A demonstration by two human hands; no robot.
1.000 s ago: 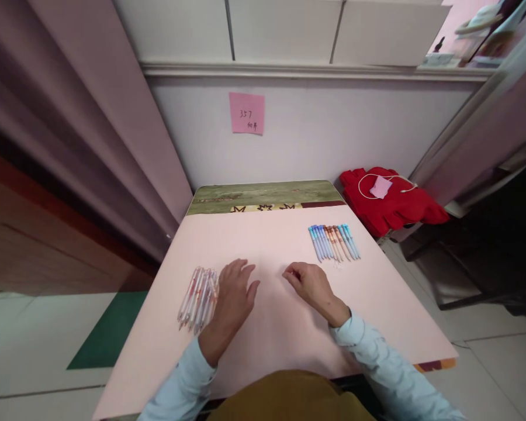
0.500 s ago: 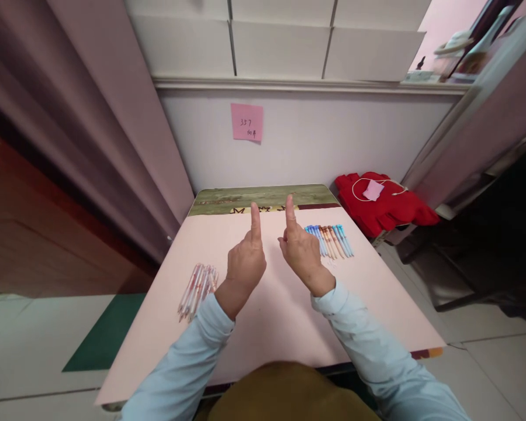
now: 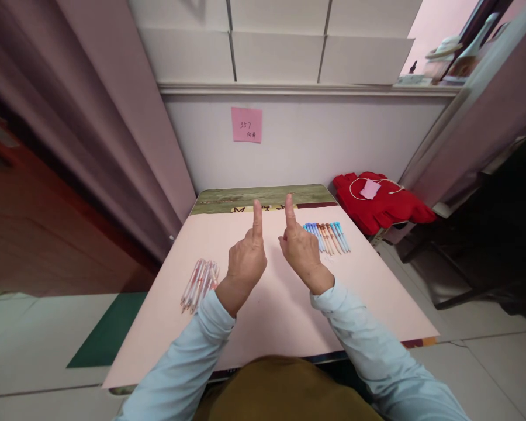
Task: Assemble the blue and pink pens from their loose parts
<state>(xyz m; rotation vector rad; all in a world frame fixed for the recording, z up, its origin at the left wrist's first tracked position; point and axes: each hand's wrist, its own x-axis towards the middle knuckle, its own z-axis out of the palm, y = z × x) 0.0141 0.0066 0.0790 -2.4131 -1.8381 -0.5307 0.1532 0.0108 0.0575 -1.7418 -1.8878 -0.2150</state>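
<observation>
Both hands are raised above the middle of the table, side by side with a gap between them. My left hand [image 3: 247, 256] points its index finger straight up, the other fingers folded, and holds nothing. To its left lies a bundle of clear pens with reddish markings [image 3: 198, 284], partly behind my left wrist. My right hand [image 3: 301, 248] also stretches its index finger up, with the thumb tip showing at its side; no object is in it. Just beyond it to the right, blue, brown and turquoise pens [image 3: 331, 237] lie in a row, their left end partly covered by the hand.
A pale pink sheet [image 3: 284, 327] covers most of the table, leaving a green wood-patterned strip [image 3: 228, 197] at the back. A pink note [image 3: 246, 124] is stuck on the wall. Red cloth [image 3: 381, 204] with a white cable sits beyond the table's right side.
The camera view has shifted slightly, so table and wall sit a little differently in it. Both hands keep the same pose, and the pens lie as before.
</observation>
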